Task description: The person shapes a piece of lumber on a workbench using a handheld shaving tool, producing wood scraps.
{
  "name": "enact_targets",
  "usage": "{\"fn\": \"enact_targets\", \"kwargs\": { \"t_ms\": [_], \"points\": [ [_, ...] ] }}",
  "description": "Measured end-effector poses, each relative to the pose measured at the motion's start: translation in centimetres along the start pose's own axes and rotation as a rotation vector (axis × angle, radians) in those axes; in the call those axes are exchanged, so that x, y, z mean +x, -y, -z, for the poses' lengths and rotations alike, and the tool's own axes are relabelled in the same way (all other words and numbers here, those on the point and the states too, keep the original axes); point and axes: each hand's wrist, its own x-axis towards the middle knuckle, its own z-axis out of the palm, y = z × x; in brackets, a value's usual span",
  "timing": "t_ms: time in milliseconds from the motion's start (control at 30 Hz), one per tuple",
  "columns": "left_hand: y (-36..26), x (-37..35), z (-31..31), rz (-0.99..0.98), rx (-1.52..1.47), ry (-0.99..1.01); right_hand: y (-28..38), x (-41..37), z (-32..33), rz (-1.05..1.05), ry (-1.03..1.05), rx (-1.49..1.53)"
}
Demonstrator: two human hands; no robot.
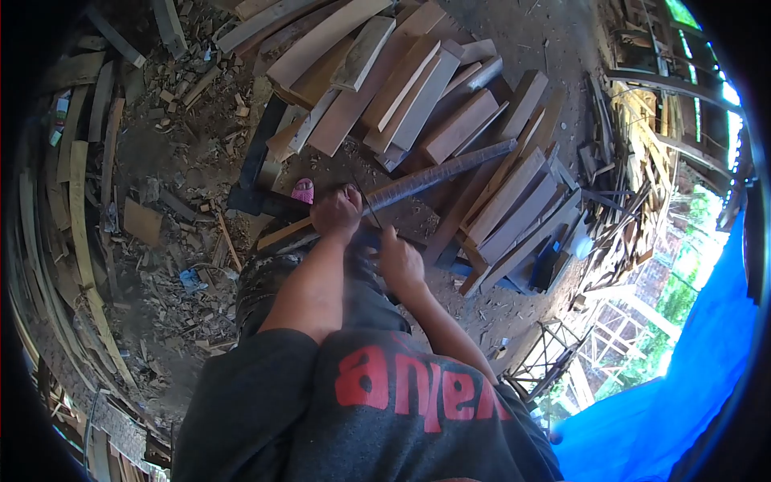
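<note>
My left hand point(337, 210) is closed, with its fingers curled over a long piece of wood point(281, 234) that lies across in front of my knees. What the fingers grip is hidden under them. To the right, my right hand point(400, 259) is wrapped round the lower end of a thin dark tool point(371, 212). The tool slants up past the left hand and crosses the wood. Beyond the hands the long piece continues as a stretch with a shiny wrapped look point(442, 176). Close above my left hand is a pink sandal point(303, 191).
Stacked cut boards point(409, 88) fill the area ahead, and another stack point(522, 205) stands to the right. Wood scraps point(189, 104) litter the dirt floor on the left. Long slats point(80, 217) line the far left. A blue tarp point(666, 402) hangs at lower right.
</note>
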Motion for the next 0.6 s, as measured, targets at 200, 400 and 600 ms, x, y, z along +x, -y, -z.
{"fn": "enact_targets", "kwargs": {
  "t_ms": [200, 400, 600],
  "points": [
    [-0.2, -0.5, 0.5, -0.038, -0.068, -0.017, 0.5, 0.0, -1.1, -0.072, -0.021, -0.071],
    [-0.1, -0.1, 0.5, -0.041, -0.029, -0.005, 0.0, 1.2, -0.5, 0.028, -0.007, -0.087],
    [0.0, -0.4, 0.4, -0.029, -0.034, 0.002, 0.2, -0.5, -0.5, -0.118, 0.037, -0.098]
  ]
}}
